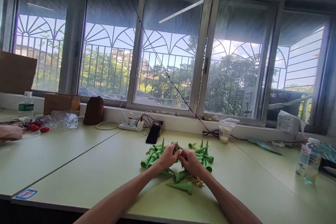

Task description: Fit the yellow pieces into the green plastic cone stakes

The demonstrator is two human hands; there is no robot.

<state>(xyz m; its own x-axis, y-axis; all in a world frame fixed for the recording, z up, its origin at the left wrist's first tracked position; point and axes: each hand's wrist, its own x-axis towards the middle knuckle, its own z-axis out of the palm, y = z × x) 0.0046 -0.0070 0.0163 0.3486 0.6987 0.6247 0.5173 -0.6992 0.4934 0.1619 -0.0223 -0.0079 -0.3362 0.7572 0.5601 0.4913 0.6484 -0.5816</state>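
- The place seems to be a small workshop, or a shared room for handwork.
- Long pale tables [86,178] stand joined side by side under wide windows [207,42].
- Many similar green cones [179,186] lie in piles on the middle table.
- At the left, another person's hand [10,133] is near small red objects [33,128].
- A power strip [126,126] with plugs and a cardboard box [61,103] are along the window side.
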